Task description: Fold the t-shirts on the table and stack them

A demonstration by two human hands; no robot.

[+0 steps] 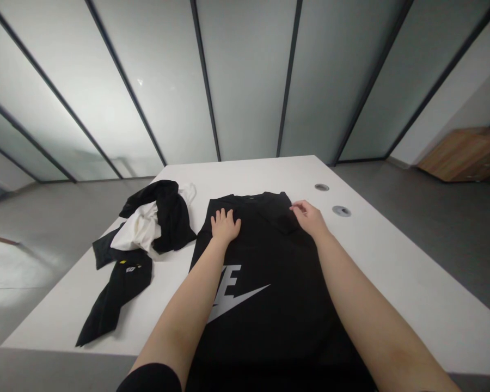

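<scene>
A black T-shirt (286, 310) with a large light-grey swoosh and letters lies spread on the white table, collar toward the far side. My left hand (226, 225) rests flat on its upper left part, fingers spread. At the shirt's upper right edge, my right hand (309, 216) is closed in a pinch on the fabric by the shoulder. A folded-in layer of cloth shows just left of those fingers. Part of the lettering is hidden behind my left forearm, and the shirt's near end blends into dark cloth at the bottom.
To the left lies a crumpled heap of black clothing (175, 220) and white cloth (136, 228). A black garment piece (122, 296) with a small logo stretches toward the near edge. Two round grommets (341, 210) are set in the white table (396, 288). Frosted glass panels stand behind.
</scene>
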